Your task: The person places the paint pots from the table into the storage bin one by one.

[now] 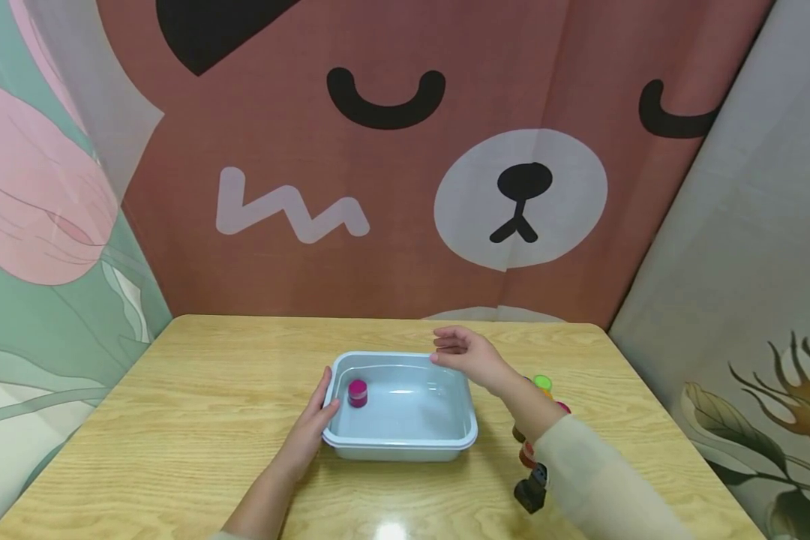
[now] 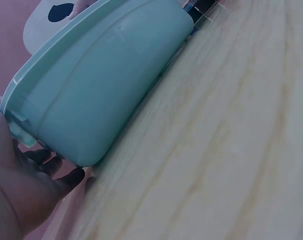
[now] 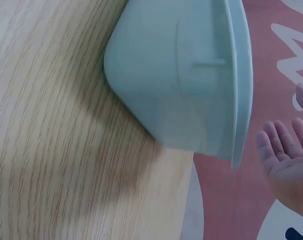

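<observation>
A light blue plastic basin (image 1: 405,442) stands on the wooden table. Inside it, towards the left wall, sits a small magenta tub (image 1: 358,394) with a paler band round its middle. My left hand (image 1: 310,427) grips the basin's left rim, thumb over the edge; in the left wrist view the fingers (image 2: 69,182) reach under the outer wall. Over the back right corner hovers my right hand (image 1: 469,358), its fingers loosely bent and holding nothing. The right wrist view shows that hand (image 3: 289,160) apart from the rim, palm bare.
Right of the basin, several small items stand in a line, partly hidden by my right forearm. Among them are a green-topped piece (image 1: 543,383), a reddish one (image 1: 527,454) and a black block (image 1: 530,493) nearest me. A printed bear curtain (image 1: 391,277) hangs behind the table (image 1: 209,405).
</observation>
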{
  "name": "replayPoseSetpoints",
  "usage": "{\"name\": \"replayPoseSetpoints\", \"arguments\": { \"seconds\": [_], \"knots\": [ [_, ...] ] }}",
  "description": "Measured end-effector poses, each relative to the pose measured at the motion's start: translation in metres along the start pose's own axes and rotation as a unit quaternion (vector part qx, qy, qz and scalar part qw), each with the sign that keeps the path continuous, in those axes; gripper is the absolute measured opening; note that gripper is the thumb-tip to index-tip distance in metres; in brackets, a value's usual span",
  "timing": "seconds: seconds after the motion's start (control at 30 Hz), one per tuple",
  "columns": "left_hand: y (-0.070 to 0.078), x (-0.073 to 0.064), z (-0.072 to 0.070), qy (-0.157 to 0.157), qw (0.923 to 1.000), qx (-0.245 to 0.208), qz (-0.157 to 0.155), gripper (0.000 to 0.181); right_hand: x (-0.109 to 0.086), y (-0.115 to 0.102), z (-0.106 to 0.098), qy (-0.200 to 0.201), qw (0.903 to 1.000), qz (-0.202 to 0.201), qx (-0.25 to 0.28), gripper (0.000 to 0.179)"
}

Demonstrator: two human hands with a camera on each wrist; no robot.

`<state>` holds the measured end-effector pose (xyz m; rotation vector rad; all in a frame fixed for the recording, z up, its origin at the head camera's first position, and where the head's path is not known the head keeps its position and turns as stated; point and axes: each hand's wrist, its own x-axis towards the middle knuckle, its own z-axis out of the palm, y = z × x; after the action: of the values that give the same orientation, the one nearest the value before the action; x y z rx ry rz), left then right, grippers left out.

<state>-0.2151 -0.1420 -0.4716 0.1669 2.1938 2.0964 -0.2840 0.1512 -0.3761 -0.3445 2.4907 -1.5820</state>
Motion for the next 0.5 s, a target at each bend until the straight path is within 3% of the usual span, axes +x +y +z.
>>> {"name": "replayPoseSetpoints", "arguments": {
  "seconds": [0.5],
  "knots": [
    [0.001, -0.001, 0.0, -0.003, 1.0, 0.001, 0.004, 0.063, -0.025, 0.02, -0.031, 0.037, 0.9991, 0.003, -0.023, 0.054]
  ]
}}
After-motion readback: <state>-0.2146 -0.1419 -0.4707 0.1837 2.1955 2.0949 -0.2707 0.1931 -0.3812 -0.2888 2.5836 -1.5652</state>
